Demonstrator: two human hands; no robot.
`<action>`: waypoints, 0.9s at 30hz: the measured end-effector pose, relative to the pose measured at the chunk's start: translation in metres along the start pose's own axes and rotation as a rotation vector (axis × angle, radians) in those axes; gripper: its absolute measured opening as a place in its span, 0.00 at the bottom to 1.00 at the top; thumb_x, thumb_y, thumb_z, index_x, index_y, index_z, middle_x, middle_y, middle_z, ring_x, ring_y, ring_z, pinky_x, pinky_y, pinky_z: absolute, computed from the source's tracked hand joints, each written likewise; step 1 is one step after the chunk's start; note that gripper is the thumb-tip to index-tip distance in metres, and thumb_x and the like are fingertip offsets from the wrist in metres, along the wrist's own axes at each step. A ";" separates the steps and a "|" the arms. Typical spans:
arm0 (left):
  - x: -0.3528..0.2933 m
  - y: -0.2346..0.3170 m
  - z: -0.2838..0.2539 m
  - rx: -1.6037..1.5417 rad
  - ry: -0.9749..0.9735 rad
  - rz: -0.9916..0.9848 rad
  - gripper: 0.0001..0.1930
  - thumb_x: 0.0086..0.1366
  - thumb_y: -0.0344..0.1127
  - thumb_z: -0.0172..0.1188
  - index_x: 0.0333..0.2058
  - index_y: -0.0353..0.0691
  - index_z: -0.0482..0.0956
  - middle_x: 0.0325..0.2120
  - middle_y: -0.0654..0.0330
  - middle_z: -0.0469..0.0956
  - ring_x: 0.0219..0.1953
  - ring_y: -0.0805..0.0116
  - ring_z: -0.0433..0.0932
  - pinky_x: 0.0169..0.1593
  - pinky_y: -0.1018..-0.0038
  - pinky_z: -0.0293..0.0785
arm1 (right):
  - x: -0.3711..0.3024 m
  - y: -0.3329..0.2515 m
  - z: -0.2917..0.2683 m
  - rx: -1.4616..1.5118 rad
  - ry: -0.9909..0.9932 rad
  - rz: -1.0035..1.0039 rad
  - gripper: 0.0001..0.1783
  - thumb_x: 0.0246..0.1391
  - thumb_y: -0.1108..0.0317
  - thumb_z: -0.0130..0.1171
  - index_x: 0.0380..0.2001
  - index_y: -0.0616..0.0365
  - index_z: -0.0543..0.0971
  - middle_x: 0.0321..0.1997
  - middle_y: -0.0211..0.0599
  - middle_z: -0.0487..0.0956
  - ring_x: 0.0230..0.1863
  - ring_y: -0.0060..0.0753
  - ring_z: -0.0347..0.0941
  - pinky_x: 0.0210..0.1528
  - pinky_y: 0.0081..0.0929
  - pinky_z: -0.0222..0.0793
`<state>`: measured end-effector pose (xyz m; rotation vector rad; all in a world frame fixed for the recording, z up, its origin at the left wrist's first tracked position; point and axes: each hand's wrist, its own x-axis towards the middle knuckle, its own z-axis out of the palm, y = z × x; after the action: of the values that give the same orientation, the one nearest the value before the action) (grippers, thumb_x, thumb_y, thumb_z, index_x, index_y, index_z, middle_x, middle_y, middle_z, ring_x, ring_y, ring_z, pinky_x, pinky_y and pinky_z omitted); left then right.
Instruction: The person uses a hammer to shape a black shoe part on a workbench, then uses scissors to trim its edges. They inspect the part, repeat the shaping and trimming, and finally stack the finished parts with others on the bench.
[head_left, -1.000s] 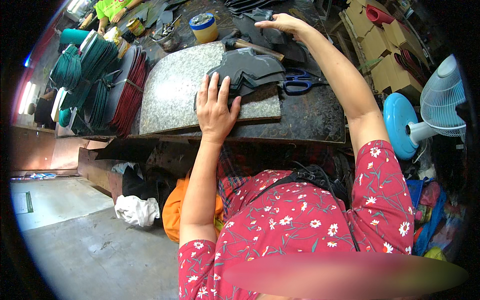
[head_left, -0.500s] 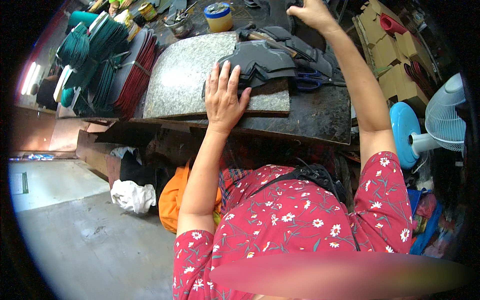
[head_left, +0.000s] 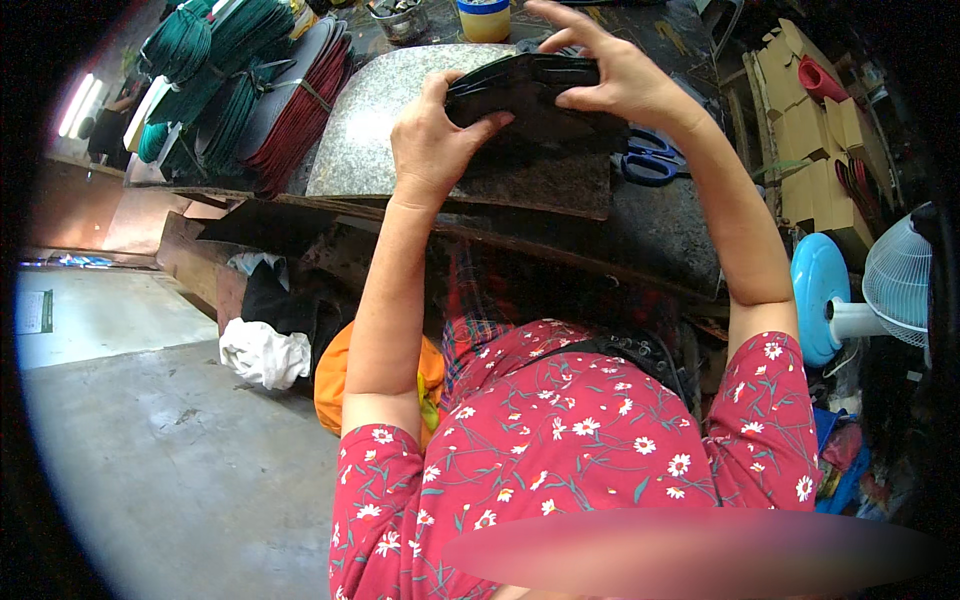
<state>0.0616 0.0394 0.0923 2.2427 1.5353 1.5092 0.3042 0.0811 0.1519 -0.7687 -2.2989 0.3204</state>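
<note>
A stack of dark, flat cut pieces (head_left: 532, 105) is held up above the stone slab (head_left: 372, 135), between my two hands. My left hand (head_left: 428, 140) grips its left end, with the thumb along the near side. At the right end my right hand (head_left: 635, 85) has its thumb against the stack, while some of its fingers stretch up and away over the far side. Blue-handled scissors (head_left: 655, 160) lie on the table just right of the slab, below my right wrist. My raised hands and the stack hide part of the slab.
Bundles of green pieces (head_left: 228, 105) and a tied red and grey bundle (head_left: 300, 110) stand at the left. Behind the slab are a tub with a blue rim (head_left: 485, 22) and a cup of tools (head_left: 400, 22). Cardboard boxes (head_left: 800, 120) and a fan (head_left: 895, 280) stand at the right.
My left hand, flat on the grey pieces before, now grips a lifted stack. My right hand has come back from the far right onto the stack's right end. The view has shifted slightly.
</note>
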 end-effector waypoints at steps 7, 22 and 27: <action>0.005 0.005 0.009 0.159 0.016 0.136 0.40 0.44 0.56 0.77 0.54 0.44 0.75 0.44 0.54 0.81 0.50 0.55 0.79 0.61 0.54 0.65 | -0.041 0.018 0.004 0.012 -0.104 0.455 0.58 0.39 0.53 0.79 0.70 0.59 0.59 0.65 0.56 0.68 0.66 0.50 0.66 0.67 0.38 0.63; -0.023 0.012 0.039 0.001 0.295 0.263 0.65 0.39 0.65 0.76 0.67 0.33 0.52 0.48 0.52 0.71 0.48 0.55 0.69 0.54 0.54 0.60 | -0.053 -0.012 0.020 -0.164 0.161 -0.039 0.45 0.38 0.63 0.76 0.63 0.40 0.67 0.54 0.39 0.79 0.52 0.47 0.78 0.53 0.39 0.76; -0.045 0.011 0.031 0.100 0.188 0.406 0.56 0.46 0.59 0.75 0.65 0.33 0.56 0.40 0.56 0.76 0.41 0.53 0.73 0.51 0.55 0.64 | -0.068 -0.024 0.041 -0.158 0.183 -0.182 0.39 0.38 0.66 0.74 0.57 0.44 0.71 0.44 0.36 0.80 0.48 0.47 0.77 0.52 0.39 0.74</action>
<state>0.0896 0.0150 0.0511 2.6647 1.2710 1.8242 0.3067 0.0204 0.0957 -0.6307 -2.2180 -0.0146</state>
